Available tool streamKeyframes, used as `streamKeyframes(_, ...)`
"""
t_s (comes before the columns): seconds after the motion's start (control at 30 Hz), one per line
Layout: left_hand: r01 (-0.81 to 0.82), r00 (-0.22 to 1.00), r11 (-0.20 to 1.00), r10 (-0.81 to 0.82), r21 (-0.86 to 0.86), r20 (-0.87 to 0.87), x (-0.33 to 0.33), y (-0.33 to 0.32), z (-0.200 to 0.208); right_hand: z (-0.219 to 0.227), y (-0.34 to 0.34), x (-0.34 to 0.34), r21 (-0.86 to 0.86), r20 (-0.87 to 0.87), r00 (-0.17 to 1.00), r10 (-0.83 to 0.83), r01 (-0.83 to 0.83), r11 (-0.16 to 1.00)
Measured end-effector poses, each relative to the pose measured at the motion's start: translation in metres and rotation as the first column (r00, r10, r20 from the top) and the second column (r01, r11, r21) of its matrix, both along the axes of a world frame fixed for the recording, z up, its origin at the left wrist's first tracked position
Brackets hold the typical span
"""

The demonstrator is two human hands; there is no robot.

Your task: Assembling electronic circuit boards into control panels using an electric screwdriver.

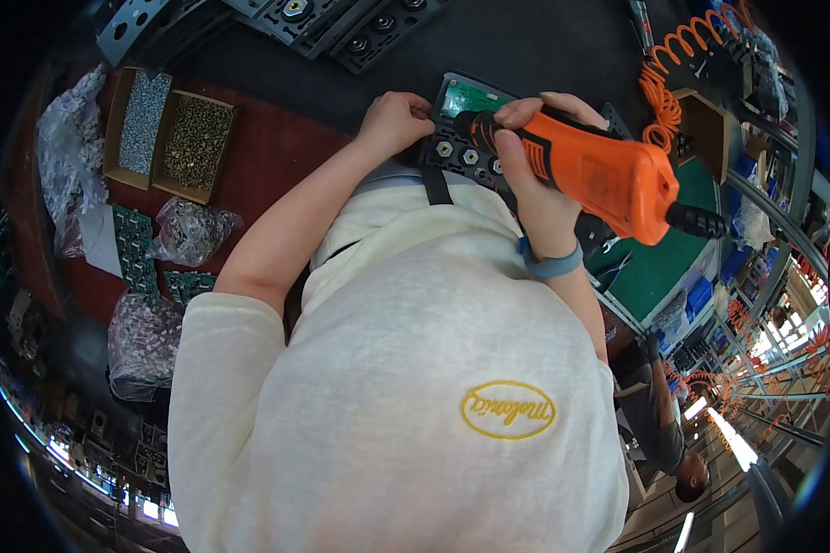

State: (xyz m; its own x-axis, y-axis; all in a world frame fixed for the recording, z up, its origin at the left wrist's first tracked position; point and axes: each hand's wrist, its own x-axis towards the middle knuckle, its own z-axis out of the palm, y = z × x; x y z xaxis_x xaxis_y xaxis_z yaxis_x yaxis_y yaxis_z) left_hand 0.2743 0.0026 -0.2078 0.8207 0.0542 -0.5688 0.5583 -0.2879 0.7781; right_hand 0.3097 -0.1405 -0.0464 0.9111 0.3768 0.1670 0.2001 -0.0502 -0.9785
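My right hand is wrapped around an orange and black electric screwdriver. Its black nose points left, over a dark metal housing with several hex nuts. Within that housing, at its far part, lies a green circuit board. The screwdriver covers the right side of the housing, and its bit is hidden. At the housing's left edge is my left hand, with fingers curled together; anything between the fingertips cannot be made out.
Open boxes of silver screws and brass-coloured small parts stand at left. Nearby lie green circuit boards and plastic bags. Perforated metal housings sit at the far edge. An orange coiled hose hangs right; a person is at lower right.
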Motion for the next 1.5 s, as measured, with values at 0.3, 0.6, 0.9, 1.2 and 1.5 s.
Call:
streamKeyframes(0.3, 0.017, 1.000, 1.000, -0.017, 0.011, -0.008, 0.002, -0.001, 0.003, 0.014, -0.006, -0.002, 0.006, 0.102, 0.988, 0.112, -0.114, 0.994)
streamKeyframes(0.6, 0.055, 0.998, 0.997, -0.055, 0.047, -0.003, 0.003, 0.000, 0.009, 0.008, -0.001, 0.026, 0.116, 0.106, 0.990, -0.093, 0.081, 0.990)
streamKeyframes(0.9, 0.056, 0.998, 0.998, -0.056, 0.033, 0.001, 0.002, 0.002, 0.006, -0.002, 0.004, 0.033, 0.130, 0.045, 0.989, -0.144, 0.137, 0.982)
streamKeyframes(1.2, 0.056, 0.998, 0.998, -0.056, 0.035, 0.017, 0.002, 0.000, 0.005, -0.008, 0.004, 0.036, 0.119, 0.021, 0.980, -0.197, 0.193, 0.974)
streamKeyframes(1.5, 0.046, 0.998, 0.999, -0.046, 0.004, 0.030, -0.001, 0.001, 0.003, -0.005, 0.024, 0.023, 0.049, 0.044, 0.919, -0.392, 0.389, 0.920)
